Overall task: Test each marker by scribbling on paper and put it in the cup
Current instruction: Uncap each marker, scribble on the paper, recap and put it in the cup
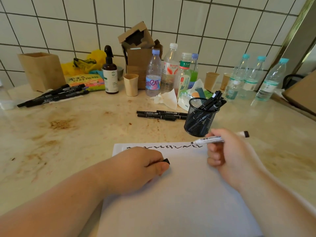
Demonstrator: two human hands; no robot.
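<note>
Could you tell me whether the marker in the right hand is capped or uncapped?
Uncapped: the marker in the right hand shows its bare tip at the paper, and the left hand pinches a black cap.

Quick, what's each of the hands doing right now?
Left hand: pinches a black marker cap, resting on the paper.
Right hand: grips an uncapped marker, tip at the scribbles.

1. Paper (179, 194): white, with a row of black scribbles (164, 147).
2. Mesh cup (199, 118): black.
3. Held marker (215, 139): white barrel, black ends.
4. Table (77, 134): beige with brown stains.
5. Wall (205, 31), top of frame: white tiles, dark grout.
</note>
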